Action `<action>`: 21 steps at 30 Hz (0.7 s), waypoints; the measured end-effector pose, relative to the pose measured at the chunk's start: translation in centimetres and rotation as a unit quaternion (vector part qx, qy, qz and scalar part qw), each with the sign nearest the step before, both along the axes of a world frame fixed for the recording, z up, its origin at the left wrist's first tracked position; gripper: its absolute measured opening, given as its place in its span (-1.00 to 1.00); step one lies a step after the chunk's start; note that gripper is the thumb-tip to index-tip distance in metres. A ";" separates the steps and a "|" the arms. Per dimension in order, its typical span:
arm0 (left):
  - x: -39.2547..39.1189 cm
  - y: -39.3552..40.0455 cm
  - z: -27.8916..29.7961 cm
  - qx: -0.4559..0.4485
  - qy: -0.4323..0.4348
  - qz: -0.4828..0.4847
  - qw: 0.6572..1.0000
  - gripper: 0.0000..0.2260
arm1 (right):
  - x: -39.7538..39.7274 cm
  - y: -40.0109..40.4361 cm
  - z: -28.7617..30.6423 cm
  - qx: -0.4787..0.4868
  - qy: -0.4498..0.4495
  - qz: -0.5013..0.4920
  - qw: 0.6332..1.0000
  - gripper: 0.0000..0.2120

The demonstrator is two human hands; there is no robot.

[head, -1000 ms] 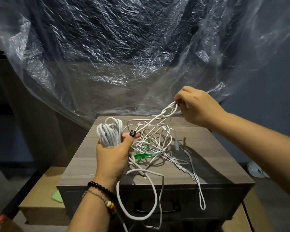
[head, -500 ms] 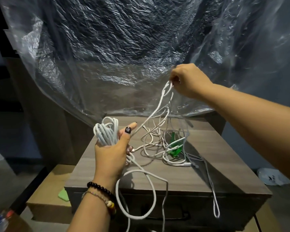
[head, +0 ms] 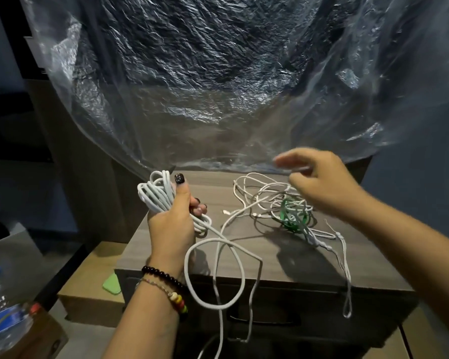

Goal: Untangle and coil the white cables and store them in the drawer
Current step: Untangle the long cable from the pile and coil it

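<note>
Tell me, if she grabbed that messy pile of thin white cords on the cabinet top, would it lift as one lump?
Probably as a floppy clump: the tangled cords loop through each other and around a green band. Strands already droop over the cabinet front edge, so ends would likely trail and snag. It looks light, since the strands are thin.

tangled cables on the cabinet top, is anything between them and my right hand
Nothing visible. The right hand hovers open just above the tangled cables, with only air between. A green tie is wound into the heap, not over it. The left hand grips the coiled bundle off to the side.
</note>
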State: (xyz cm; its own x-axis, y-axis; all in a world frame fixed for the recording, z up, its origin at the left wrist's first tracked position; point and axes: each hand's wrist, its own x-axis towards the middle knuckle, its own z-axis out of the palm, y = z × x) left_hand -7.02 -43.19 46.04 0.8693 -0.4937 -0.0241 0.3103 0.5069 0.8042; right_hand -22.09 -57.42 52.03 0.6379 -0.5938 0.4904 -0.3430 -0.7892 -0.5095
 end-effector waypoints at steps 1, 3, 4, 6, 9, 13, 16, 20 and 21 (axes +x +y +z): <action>-0.2 0.0 0.0 0.001 -0.003 0.007 1.000 -0.65 | -0.8 2.2 -1.0 0.036 -0.025 0.029 0.999 -0.68; -0.7 0.0 -0.2 0.011 -0.008 0.005 1.000 -0.65 | -1.9 5.8 -3.1 0.109 -0.056 0.066 0.990 -0.77; -1.0 0.0 -0.3 0.019 -0.018 0.002 1.000 -0.64 | -2.2 7.0 -4.3 0.143 -0.064 0.078 0.985 -0.80; -1.9 0.0 -0.7 0.036 -0.058 0.003 0.998 -0.64 | -2.4 8.5 -6.4 0.213 -0.080 0.088 0.970 -0.83; -4.0 0.2 -1.0 0.041 -0.127 0.019 0.991 -0.67 | -2.4 9.7 -8.8 0.298 -0.080 0.110 0.945 -0.83; -5.9 1.1 -1.4 0.035 -0.163 0.013 0.986 -0.73 | -3.2 10.8 -9.8 0.356 -0.056 0.177 0.916 -0.90; -5.9 2.1 -1.9 0.040 -0.155 -0.002 0.987 -0.69 | -4.4 11.3 -9.3 0.393 -0.085 0.175 0.899 -0.77; -7.1 3.8 -2.6 0.031 -0.140 -0.054 0.988 -0.68 | -5.9 12.4 -9.4 0.402 -0.054 0.203 0.891 -0.78; -7.6 4.3 -2.8 0.027 -0.138 -0.068 0.988 -0.68 | -6.3 12.8 -9.5 0.410 -0.040 0.221 0.884 -0.82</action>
